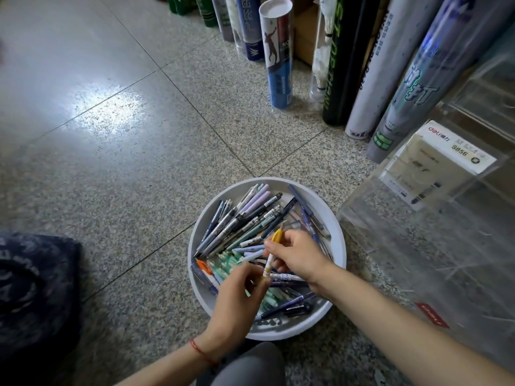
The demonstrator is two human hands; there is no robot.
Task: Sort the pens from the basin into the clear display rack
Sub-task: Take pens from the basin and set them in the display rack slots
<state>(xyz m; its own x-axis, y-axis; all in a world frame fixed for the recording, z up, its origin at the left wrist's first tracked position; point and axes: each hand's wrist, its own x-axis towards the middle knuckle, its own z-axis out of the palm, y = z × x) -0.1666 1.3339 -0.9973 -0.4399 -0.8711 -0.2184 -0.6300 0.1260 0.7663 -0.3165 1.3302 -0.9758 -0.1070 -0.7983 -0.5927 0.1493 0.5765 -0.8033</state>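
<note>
A round grey basin (335,227) sits on the floor, filled with several pens (245,218) in blue, purple, green and black. Over it, both hands hold one white pen with a yellow cap (269,259). My right hand (299,253) pinches its upper end near the cap. My left hand (239,299) pinches its lower end. The clear display rack (434,232) stands on the floor right of the basin, and its near compartments look bare.
Tall shuttlecock tubes (278,54) lean along the back and right. A white pen box (437,162) lies in the rack's upper part. A dark cloth bundle (36,291) lies at the left, and my knee (250,366) is just below the basin.
</note>
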